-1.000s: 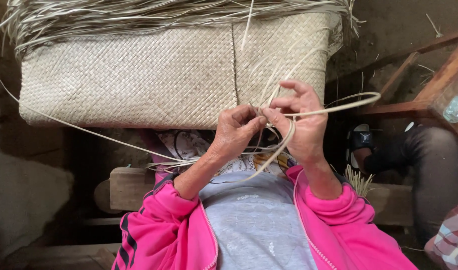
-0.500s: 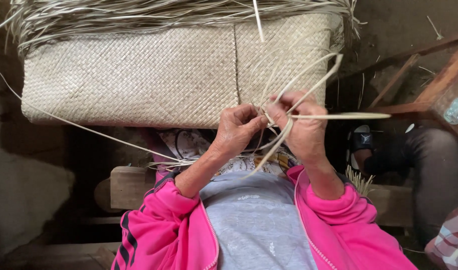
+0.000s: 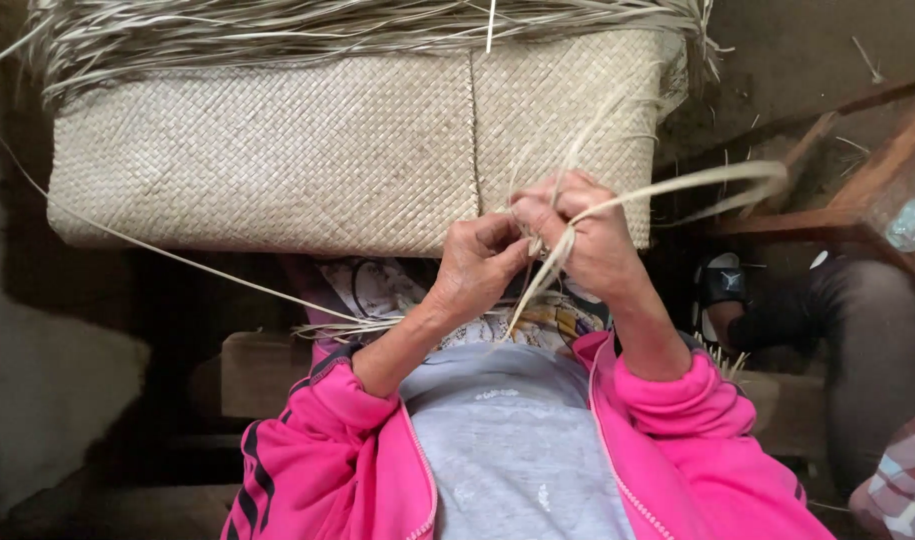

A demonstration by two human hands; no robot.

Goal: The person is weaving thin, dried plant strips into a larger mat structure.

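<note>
- Where the woven mat [image 3: 277, 150] ends in its near edge, both hands meet just below that edge, towards its right end.
- The mat's far edge is a fringe of loose straw ends [image 3: 327, 25]; its right edge stops short of a wooden frame [image 3: 857, 160], with a dark gap between them.
- Left of the hands, under the mat's near edge, lies dark open space, crossed only by one long thin strand [image 3: 177, 258].
- The left hand [image 3: 477, 265] is curled, thumb and fingers pinched on the pale strips [image 3: 552, 255], wrist bent up towards the mat.
- The right hand [image 3: 587, 235] is closed around the same strips, knuckles touching the left hand; one strip loops out from it to the right, blurred.
- Both forearms rise from pink sleeves [image 3: 327, 440] towards the mat.
- Right of the mat, another person's dark trouser leg [image 3: 857, 340] is near the right elbow.
</note>
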